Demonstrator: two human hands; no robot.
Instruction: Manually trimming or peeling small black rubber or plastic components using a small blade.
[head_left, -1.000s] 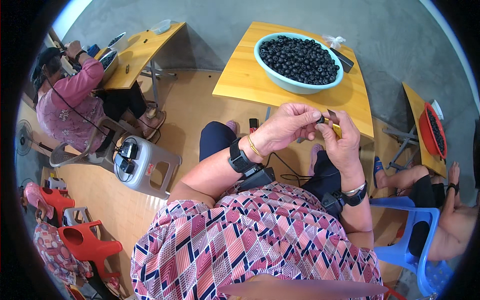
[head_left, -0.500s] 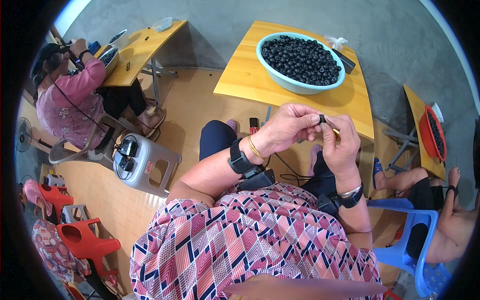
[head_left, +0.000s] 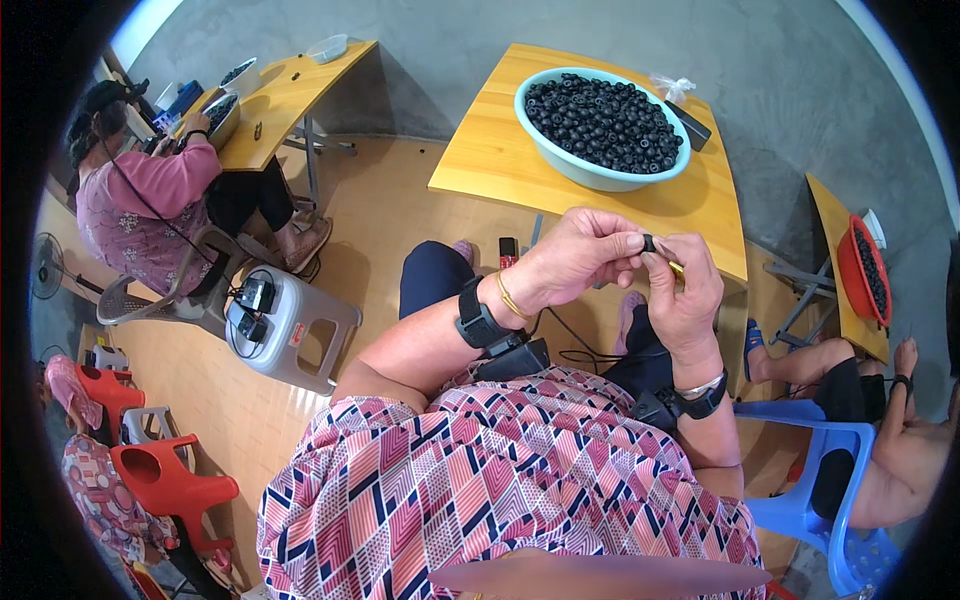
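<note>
My left hand (head_left: 588,255) is closed, its thumb and fingertips pinching a small black ring-shaped piece (head_left: 648,243) just in front of the table. Against the piece's right side, my right hand (head_left: 686,280) is closed too, with thumb and fingertips at it. A bit of something yellow (head_left: 677,270) shows among the right fingers; whether it is a ring or a tool I cannot tell. Beyond both hands stands a light blue basin (head_left: 605,178) heaped with small black ring-shaped pieces (head_left: 600,120).
The basin rests on a yellow wooden table (head_left: 480,130), beside a dark box (head_left: 690,125) and a clear plastic bag (head_left: 675,87). At left a person in pink (head_left: 150,200) sits near a grey stool (head_left: 285,335). To the right are a blue chair (head_left: 810,440) and a red basin (head_left: 858,280).
My hands stay together, with the black piece shifted very slightly to the right. The person at left has lowered their raised arm to the table.
</note>
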